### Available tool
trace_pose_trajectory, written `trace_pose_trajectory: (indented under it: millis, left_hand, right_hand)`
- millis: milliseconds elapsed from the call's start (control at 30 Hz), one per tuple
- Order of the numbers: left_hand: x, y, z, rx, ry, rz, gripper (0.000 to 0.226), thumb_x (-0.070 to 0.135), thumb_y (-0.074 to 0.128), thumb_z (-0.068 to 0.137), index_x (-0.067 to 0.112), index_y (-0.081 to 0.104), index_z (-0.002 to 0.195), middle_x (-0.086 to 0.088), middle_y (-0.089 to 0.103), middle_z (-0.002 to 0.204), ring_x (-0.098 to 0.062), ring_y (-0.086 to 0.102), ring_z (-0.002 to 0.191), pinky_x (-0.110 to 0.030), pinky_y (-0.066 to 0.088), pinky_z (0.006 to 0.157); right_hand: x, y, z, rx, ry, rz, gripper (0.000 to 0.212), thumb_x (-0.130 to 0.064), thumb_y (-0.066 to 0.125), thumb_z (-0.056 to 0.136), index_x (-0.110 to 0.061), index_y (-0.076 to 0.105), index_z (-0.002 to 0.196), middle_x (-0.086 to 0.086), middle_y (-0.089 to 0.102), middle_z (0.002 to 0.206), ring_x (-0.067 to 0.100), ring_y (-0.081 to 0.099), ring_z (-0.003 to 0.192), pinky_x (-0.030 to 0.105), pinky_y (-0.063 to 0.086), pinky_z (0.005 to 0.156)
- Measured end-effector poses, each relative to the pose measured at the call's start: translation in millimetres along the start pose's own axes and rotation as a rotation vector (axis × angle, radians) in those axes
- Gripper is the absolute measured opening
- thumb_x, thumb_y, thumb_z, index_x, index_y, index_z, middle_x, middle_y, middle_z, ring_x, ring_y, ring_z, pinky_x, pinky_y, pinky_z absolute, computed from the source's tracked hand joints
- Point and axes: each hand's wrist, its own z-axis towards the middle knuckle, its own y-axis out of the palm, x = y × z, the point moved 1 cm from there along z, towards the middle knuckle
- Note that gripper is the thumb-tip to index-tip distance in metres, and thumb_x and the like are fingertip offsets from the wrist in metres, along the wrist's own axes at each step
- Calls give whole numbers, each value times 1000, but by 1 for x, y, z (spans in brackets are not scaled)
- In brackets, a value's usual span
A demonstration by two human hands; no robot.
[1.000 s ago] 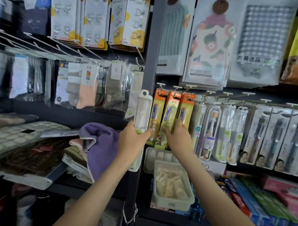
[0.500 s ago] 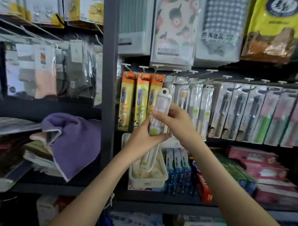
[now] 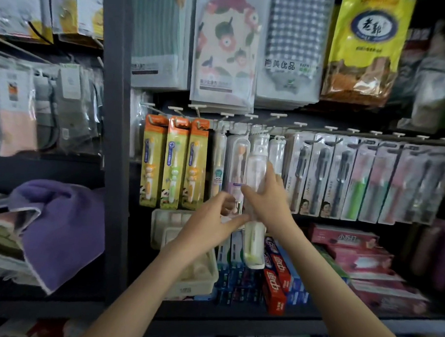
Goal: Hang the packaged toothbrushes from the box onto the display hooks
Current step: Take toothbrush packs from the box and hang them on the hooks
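Here, toothbrush pack point(image 3: 257, 164) upright, tab topmost, right hand point(image 3: 268, 200) grasping, left hand point(image 3: 207, 220) grip unclear.

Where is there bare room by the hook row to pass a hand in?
Bare: the dark strip low between the upright post and the orange packs, and the panel band above the hooks under the yellow bag. Crowded: clear packs through grey packs hang edge to edge.
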Motion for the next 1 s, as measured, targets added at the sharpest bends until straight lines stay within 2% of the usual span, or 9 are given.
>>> trace_pose_trajectory:
  millis: [33, 133, 200, 267, 367, 467, 533, 600, 1000]
  left_hand:
    - [-2, 0, 4, 56, 20, 75, 56, 49, 63, 86, 23, 46, 132, 8, 53, 131, -10, 54, 113, -28, 45, 98]
    - [-4, -3, 24, 244, 81, 321, 64, 38, 58, 93, 25, 29, 148, 3, 28, 153, -18, 31, 139, -35, 30, 111]
    - [-5, -1, 43, 276, 71, 421, 73, 37, 57, 93, 30, 16, 152, 2, 8, 160, -20, 13, 146, -37, 16, 117]
    - [-4, 5, 61, 268, 81, 488, 81, 38, 58, 92, 36, 3, 152, 2, -8, 160, -21, 0, 148, -33, 1, 113]
    - [2, 18, 83, 280, 128, 572, 96, 38, 62, 90, 39, -13, 150, 3, -27, 155, -19, -15, 145, -37, -4, 116]
    - [3, 25, 98, 243, 118, 650, 99, 42, 59, 91, 35, -23, 146, 2, -46, 141, -17, -32, 135, -36, -18, 109]
    - [3, 27, 104, 210, 112, 700, 101, 42, 59, 91, 33, -26, 146, 0, -50, 137, -20, -38, 133, -35, -23, 107]
    - [1, 29, 107, 197, 93, 752, 104, 43, 59, 91, 30, -29, 146, -1, -53, 135, -23, -40, 133, -35, -28, 104]
    - [-7, 34, 114, 165, 73, 906, 102, 37, 55, 94, 25, -32, 145, -11, -42, 148, -31, -36, 137, -46, -25, 109]
  right_hand:
    - [4, -9, 6, 15, 23, -18, 75, -26, 61, 91, -14, 17, 151, -3, 39, 121, 10, 42, 102, 26, 38, 84]
    - [13, -34, 23, 102, 47, -57, 81, -25, 62, 91, -14, 10, 152, -2, 47, 75, 8, 47, 63, 22, 42, 55]
    - [19, -46, 34, 124, 49, -86, 81, -23, 61, 93, -12, 8, 152, 0, 46, 64, 13, 48, 54, 27, 43, 49]
    - [18, -55, 40, 90, 52, -132, 69, -25, 58, 95, -13, 16, 150, 2, 54, 72, 17, 56, 60, 29, 46, 52]
    - [23, -63, 46, 58, 53, -213, 63, -28, 50, 99, -15, 18, 151, 17, 64, 108, 29, 63, 90, 26, 37, 56]
    - [27, -66, 50, 71, 27, -230, 67, -32, 48, 99, -18, 12, 153, 13, 66, 91, 17, 59, 66, 19, 35, 46]
    - [32, -67, 51, 81, 32, -223, 70, -34, 47, 98, -20, 8, 154, 4, 55, 65, 13, 49, 51, 23, 35, 43]
    - [36, -69, 54, 88, 34, -227, 71, -35, 47, 98, -22, 5, 154, 1, 49, 58, 12, 46, 47, 22, 37, 42]
    - [22, -68, 65, 66, 70, -289, 68, -32, 47, 97, -18, 12, 153, 0, 52, 71, 20, 59, 65, 30, 48, 55]
